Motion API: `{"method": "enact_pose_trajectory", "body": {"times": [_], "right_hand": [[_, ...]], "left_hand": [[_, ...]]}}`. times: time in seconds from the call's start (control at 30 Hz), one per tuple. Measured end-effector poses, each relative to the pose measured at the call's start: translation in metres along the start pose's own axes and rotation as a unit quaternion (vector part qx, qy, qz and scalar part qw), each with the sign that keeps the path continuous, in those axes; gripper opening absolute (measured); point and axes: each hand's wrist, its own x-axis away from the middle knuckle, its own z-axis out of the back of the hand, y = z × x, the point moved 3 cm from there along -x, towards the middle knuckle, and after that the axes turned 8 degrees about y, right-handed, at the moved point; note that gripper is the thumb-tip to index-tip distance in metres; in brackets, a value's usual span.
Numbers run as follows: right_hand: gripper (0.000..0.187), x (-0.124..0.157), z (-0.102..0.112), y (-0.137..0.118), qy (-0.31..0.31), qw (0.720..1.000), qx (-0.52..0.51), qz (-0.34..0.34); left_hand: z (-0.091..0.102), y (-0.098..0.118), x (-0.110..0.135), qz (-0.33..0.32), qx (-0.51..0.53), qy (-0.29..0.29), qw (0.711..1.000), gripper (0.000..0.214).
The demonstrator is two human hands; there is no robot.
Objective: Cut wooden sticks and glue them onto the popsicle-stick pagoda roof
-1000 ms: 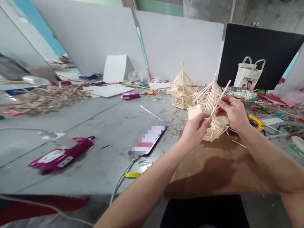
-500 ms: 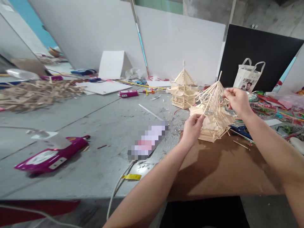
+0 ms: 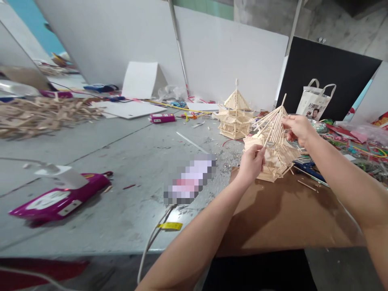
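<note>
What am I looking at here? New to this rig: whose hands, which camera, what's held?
No machine: a person's two bare hands, filmed by their head-worn camera, looking forward and down. The left hand pinches a thin wooden stick; the right hand is at the stick roof of a pagoda model, near its peak. A brown board lies under the model on a grey table. A second pagoda model stands behind; a phone and a purple power strip lie to the left.

Craft workshop, bare concrete wall, scuffed grey worktable, heaped wood strips, stick-built pagoda models
</note>
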Motion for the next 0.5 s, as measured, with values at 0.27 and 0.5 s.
{"method": "enact_pose_trajectory", "body": {"times": [0.27, 0.5], "right_hand": [[0.015, 0.002, 0.0, 0.004, -0.023, 0.999, -0.006, -0.041], [0.018, 0.002, -0.003, 0.004, -0.01, 0.999, 0.005, -0.034]], "left_hand": [[-0.008, 0.008, -0.002, 0.036, 0.026, -0.038, 0.998, 0.012], [-0.005, 0.022, -0.001, 0.056, 0.033, -0.053, 0.996, 0.018]]}}
